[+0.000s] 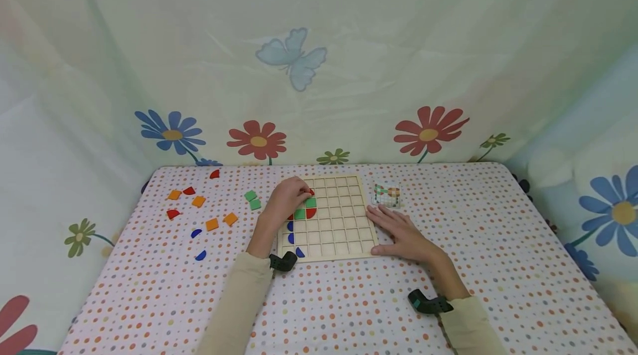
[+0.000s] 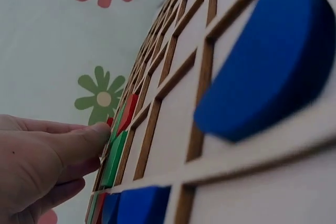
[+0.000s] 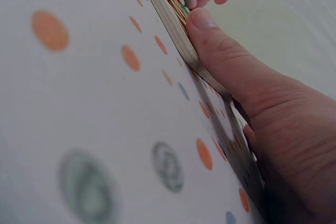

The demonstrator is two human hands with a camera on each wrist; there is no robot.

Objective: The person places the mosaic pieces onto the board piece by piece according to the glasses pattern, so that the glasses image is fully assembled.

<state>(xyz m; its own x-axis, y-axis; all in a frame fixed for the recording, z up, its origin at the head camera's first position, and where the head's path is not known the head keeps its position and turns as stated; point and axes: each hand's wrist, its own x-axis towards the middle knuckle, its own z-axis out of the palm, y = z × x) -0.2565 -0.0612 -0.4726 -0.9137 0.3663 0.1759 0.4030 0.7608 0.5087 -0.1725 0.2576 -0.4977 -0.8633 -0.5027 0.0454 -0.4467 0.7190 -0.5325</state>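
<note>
- Head view: one printed backdrop (image 1: 199, 56) stands behind one dotted tablecloth (image 1: 498, 244), which the frame cuts off at the bottom
- One wooden grid board (image 1: 344, 222) lies on the cloth between the hands; its left side is partly covered
- Two hands: the left hand (image 1: 285, 200) is over the board, fingers bent, thumb and fingertips close together at a red piece (image 1: 312, 193); whether they grip it I cannot tell; the right hand (image 1: 404, 236) has straight, spread fingers along the board's right edge, grasping nothing
- Right wrist view alone shows the right thumb (image 3: 220, 43) close up on the board's corner; the other fingers are mostly hidden there
- One picture card (image 1: 386, 196) beyond the right hand, its details too small to read
- Orange squares (image 1: 212, 224): four, all loose at left
- Green squares (image 1: 255, 204): two loose, two visible on the board
- Red quarter-circles (image 1: 173, 214): three loose; three red pieces show on the board, two partly covered
- Blue half-rounds (image 1: 200, 255): two loose, three on the board; only the left wrist view reveals their thickness
</note>
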